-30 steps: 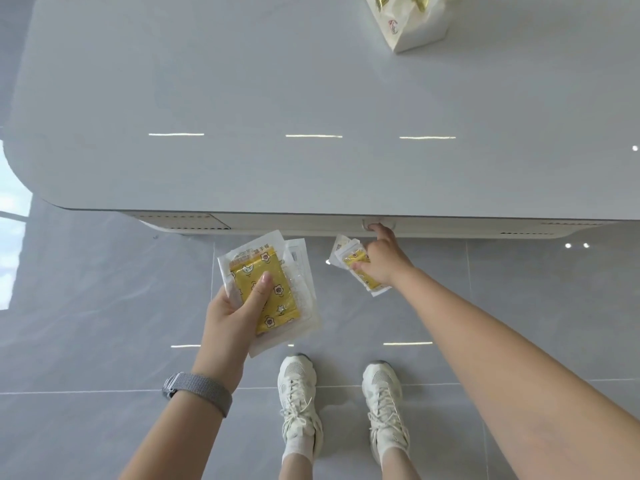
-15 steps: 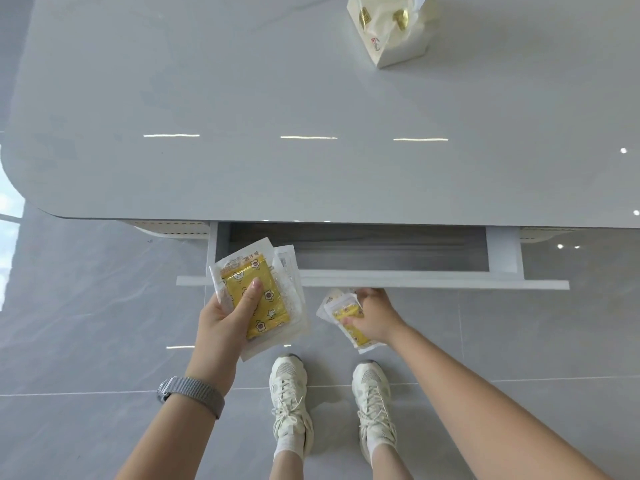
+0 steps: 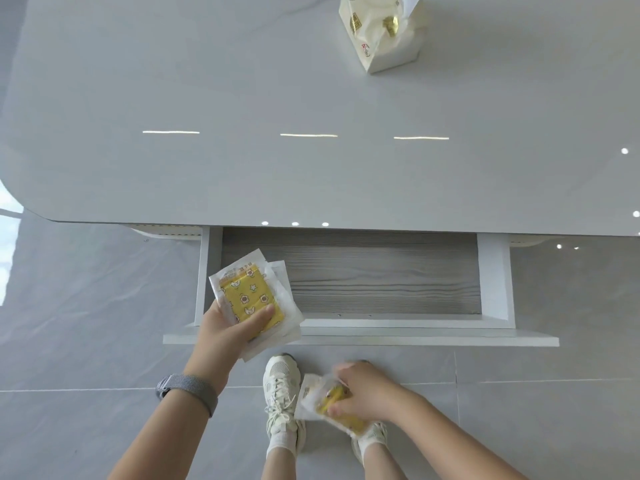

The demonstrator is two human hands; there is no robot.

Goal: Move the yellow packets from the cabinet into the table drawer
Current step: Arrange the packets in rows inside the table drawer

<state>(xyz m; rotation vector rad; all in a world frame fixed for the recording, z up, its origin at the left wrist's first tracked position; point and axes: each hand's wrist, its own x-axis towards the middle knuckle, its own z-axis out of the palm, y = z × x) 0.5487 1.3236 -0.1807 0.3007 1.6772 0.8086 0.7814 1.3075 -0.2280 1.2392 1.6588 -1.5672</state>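
The table drawer stands pulled far out from under the grey tabletop, showing a bare wood-grain floor. My left hand grips a stack of yellow packets in clear wrappers, held over the drawer's left front corner. My right hand holds another yellow packet low over my shoes, clear of the drawer front. The packet in my right hand is blurred and partly covered by my fingers.
A cream tissue pack stands on the far part of the tabletop. Grey floor tiles lie on both sides of the drawer. My two white shoes stand just below the drawer front. A grey watch band circles my left wrist.
My right hand pulled the drawer from closed to wide out, then let go and dropped back toward my body with its packet. My left hand moved its packets over the drawer's left corner.
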